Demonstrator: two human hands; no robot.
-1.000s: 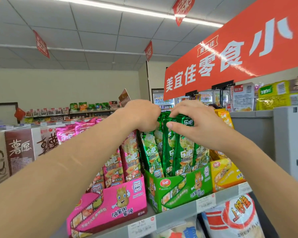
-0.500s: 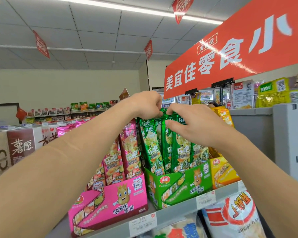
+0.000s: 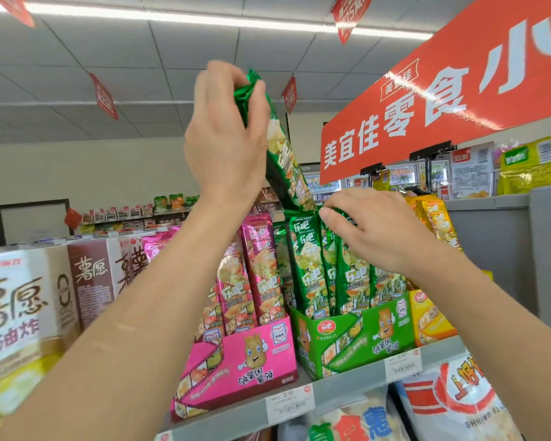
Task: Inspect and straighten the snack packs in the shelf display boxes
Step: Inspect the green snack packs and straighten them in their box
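Packs in green wrappers are being kept standing in the green box on the shelf, with their tops being gripped under the curled fingers and thumb of the right hand. A lifted pack is being held high above the box and tilted, its crumpled top being pinched in the closed fingers of the left hand. Half a second ago both hands were low on the pack tops, so this one is being drawn out; its lower end is hanging just above the row. Whether more than one pack is being held there cannot be told. Inspection is judged to be under way, with re-seating not yet done. The green box is being flanked by a pink box just beside it on the left and a yellow box on the right. The slot for the return is being crowded by the neighbouring packs and the right hand. A red sign is hanging overhead.
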